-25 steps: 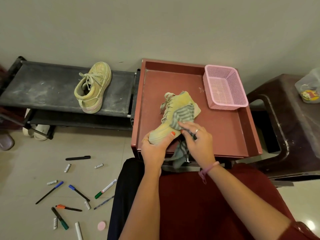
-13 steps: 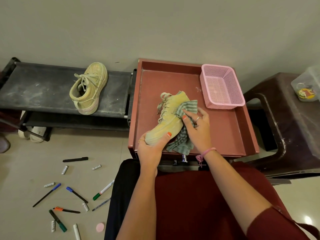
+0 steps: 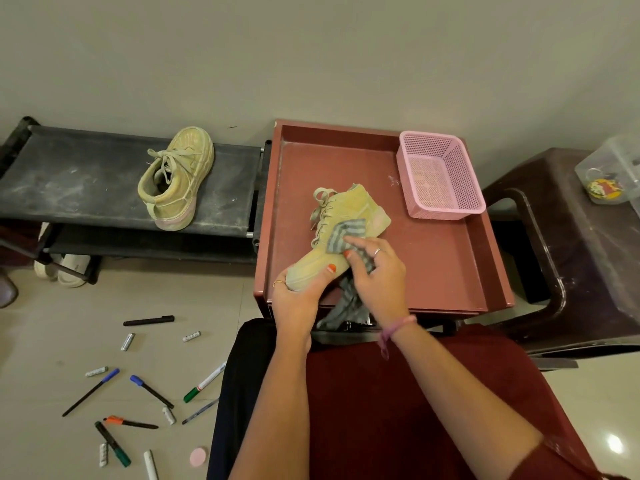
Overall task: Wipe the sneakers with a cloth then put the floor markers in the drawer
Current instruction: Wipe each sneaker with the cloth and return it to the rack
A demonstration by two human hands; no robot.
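Near the surface's (image 3: 450, 265) front edge, left hand (image 3: 298, 299) grips a dusty yellow sneaker's (image 3: 343, 233) toe, right hand (image 3: 377, 278) pinching a striped cloth (image 3: 346, 233).

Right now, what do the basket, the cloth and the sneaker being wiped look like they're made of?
The basket: likely pink moulded plastic, going by its rigid walls of fine mesh holes. The cloth: soft woven fabric, grey striped, draping limply. The sneaker: matte yellowish upper, perhaps suede or canvas, with flat fabric laces.
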